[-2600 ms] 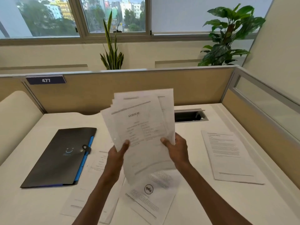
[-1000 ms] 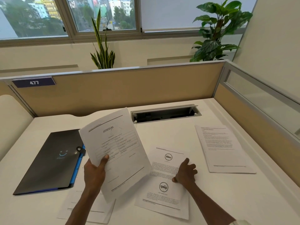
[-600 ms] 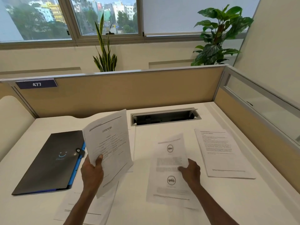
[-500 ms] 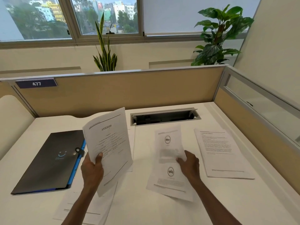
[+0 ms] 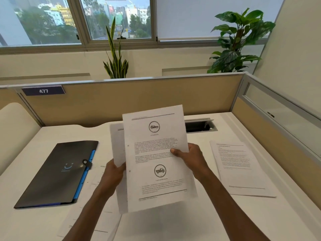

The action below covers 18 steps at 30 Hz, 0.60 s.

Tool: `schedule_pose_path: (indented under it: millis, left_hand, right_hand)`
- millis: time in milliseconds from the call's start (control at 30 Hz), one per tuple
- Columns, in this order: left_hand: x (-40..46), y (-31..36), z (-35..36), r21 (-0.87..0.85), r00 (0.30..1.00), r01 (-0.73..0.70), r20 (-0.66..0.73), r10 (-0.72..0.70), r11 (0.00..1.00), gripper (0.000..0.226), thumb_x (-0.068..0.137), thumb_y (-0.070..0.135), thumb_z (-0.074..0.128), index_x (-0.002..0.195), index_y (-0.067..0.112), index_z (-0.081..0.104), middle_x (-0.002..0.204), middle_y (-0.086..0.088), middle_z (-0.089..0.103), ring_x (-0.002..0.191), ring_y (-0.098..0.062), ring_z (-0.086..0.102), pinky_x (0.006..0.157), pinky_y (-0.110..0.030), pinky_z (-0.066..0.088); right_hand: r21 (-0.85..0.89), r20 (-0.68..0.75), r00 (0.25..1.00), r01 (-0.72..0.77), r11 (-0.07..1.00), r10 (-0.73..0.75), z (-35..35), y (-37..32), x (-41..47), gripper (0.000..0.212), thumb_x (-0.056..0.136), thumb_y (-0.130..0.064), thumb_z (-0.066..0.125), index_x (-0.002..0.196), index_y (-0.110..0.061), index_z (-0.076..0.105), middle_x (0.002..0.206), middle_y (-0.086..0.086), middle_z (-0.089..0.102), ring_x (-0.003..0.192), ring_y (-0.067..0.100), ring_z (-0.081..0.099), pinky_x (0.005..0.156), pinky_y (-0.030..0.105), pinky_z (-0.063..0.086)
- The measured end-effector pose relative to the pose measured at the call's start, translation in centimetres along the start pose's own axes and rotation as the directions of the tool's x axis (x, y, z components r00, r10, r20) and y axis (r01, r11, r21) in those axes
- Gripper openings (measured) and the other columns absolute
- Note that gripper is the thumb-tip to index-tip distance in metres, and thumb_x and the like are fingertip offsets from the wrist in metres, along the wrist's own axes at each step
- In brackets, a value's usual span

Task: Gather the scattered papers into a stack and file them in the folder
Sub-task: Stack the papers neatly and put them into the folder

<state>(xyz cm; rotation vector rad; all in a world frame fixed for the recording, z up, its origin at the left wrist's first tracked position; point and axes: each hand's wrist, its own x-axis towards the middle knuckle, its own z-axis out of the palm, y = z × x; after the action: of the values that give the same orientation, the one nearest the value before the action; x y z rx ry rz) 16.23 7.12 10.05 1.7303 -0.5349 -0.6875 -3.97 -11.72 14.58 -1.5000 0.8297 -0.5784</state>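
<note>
Nearest the camera, loose sheets (image 5: pixel 90 221) are lying flat on the desk (image 5: pixel 173 228) under the left forearm, their print too faint to read. Above them both hands are holding papers up off the desk. The left hand (image 5: pixel 112 174) is gripping the stack (image 5: pixel 117 145) near its lower left edge, fingers hidden behind the paper; only a strip of the stack is showing at the left. The right hand (image 5: pixel 191 159) is pinching the car sheet (image 5: pixel 156 157) at its right edge, thumb on the printed face, fingers curled behind. That sheet is standing in front of the stack, overlapping it, long axis running up and away, top edge pointing toward the partition (image 5: pixel 132 100), tilted slightly to the right, printed face toward the camera with two round vehicle icons.

To the left, the folder (image 5: pixel 57 173) is lying closed and flat on the desk, black with a blue edge, its long axis slanting from near-left to far-right, its snap strap on the right side. To the right, well apart from the hands, another sheet (image 5: pixel 239 169) is lying flat, long axis running away from the camera.

Farther back, a cable slot (image 5: pixel 199 126) is sitting in the desk by the partition, which is bearing a tag reading 477 (image 5: pixel 43 91). Beyond, two plants, one (image 5: pixel 115 61) at the middle and one (image 5: pixel 238 40) at the right, are standing before the window (image 5: pixel 118 20)
</note>
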Motion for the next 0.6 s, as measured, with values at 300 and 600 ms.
schedule_pose_path:
  millis: [300, 600]
  left_hand:
    - [-0.3, 1.0, 2.7, -0.255, 0.990, 0.028, 0.137, 0.008, 0.967, 0.052, 0.087, 0.062, 0.055, 0.101, 0.015, 0.071, 0.096, -0.025, 0.072, 0.084, -0.045, 0.072, 0.078, -0.060, 0.057]
    - [0.0, 1.2, 5.6, -0.207, 0.978, -0.207, -0.073, 0.196, 0.956, 0.030, 0.068, 0.035, 0.085, 0.096, 0.038, 0.074, 0.098, 0.008, 0.077, 0.085, -0.009, 0.074, 0.063, -0.025, 0.059]
  right_hand:
    - [-0.012, -0.170, 0.984, -0.056, 0.998, 0.053, 2.2, 3.4, 0.7, 0.052, 0.079, -0.022, 0.078, 0.120, -0.018, 0.048, 0.109, 0.000, 0.067, 0.089, 0.020, 0.070, 0.075, 0.034, 0.061]
    - [0.003, -0.223, 0.959, 0.178, 0.984, -0.173, 1.6, 4.1, 0.9, 0.019, 0.086, -0.026, 0.071, 0.095, -0.040, 0.061, 0.094, -0.017, 0.070, 0.084, -0.002, 0.067, 0.059, 0.011, 0.053]
